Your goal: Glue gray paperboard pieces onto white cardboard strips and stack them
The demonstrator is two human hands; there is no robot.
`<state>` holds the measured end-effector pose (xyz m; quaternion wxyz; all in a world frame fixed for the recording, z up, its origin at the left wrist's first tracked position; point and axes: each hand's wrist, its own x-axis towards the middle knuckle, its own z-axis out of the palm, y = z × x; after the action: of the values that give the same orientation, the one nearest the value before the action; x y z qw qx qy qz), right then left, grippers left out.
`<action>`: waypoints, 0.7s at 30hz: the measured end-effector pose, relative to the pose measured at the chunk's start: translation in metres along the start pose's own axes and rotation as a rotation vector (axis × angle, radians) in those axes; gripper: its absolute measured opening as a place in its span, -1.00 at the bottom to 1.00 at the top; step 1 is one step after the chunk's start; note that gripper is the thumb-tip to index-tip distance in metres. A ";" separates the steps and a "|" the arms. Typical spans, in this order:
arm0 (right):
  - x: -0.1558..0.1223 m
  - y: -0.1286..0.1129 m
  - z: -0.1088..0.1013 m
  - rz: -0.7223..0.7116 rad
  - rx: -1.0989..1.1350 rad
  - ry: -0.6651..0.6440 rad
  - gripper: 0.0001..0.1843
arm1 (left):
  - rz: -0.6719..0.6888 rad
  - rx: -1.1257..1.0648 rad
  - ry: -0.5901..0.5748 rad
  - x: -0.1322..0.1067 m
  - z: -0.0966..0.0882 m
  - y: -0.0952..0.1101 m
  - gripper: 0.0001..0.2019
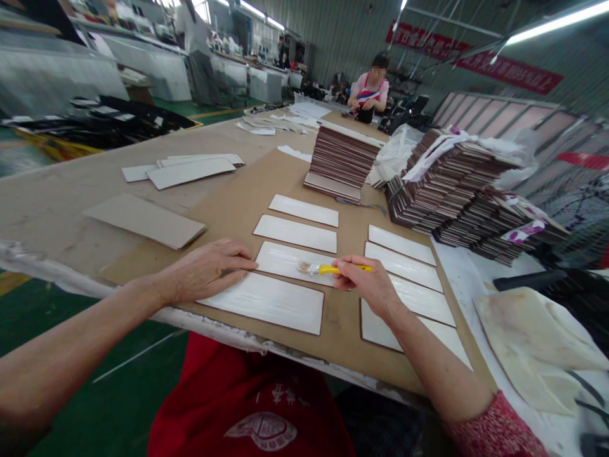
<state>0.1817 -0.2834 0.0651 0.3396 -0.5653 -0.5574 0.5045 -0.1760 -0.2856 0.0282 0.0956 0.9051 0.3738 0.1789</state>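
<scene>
Red apron cloth [247, 406] fills the bottom of my feed, right under the camera. Beyond it runs the long work table [57, 203], with a brown cardboard sheet [228, 209] spread beneath both hands.

Well ahead of the right hand I see a tall stack of brown-edged panels [340, 162], and a bigger, slumping pile [457, 184] off to that hand's outer side. A co-worker [370, 89] sits at the far end, well apart from us.

Now the white panels. One column of four lies ahead of the left hand, another column [404, 266] passes under and beyond the right wrist. The nearest panel [266, 301] sits just inside the left hand, glossy and streaked.

Left hand [204, 270]: flat, fingers stretched out together, gripping nothing, fingertips resting at the top corner of that nearest panel. Right hand [368, 282]: fingers pinched tight on the yellow handle of a small brush [328, 269]. The brush points across towards the left hand, its bristles down on the second panel [290, 261], just beyond the left fingertips.

A grey card piece [145, 220] lies ahead of the left forearm.
</scene>
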 end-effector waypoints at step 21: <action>-0.015 -0.004 -0.058 -0.060 0.032 0.110 -0.71 | -0.036 0.095 -0.011 -0.017 -0.003 -0.016 -0.69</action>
<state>0.2379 -0.2868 0.0868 0.3934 -0.5699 -0.5464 0.4710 -0.1985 -0.2858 0.0218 0.0577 0.9026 0.3977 0.1540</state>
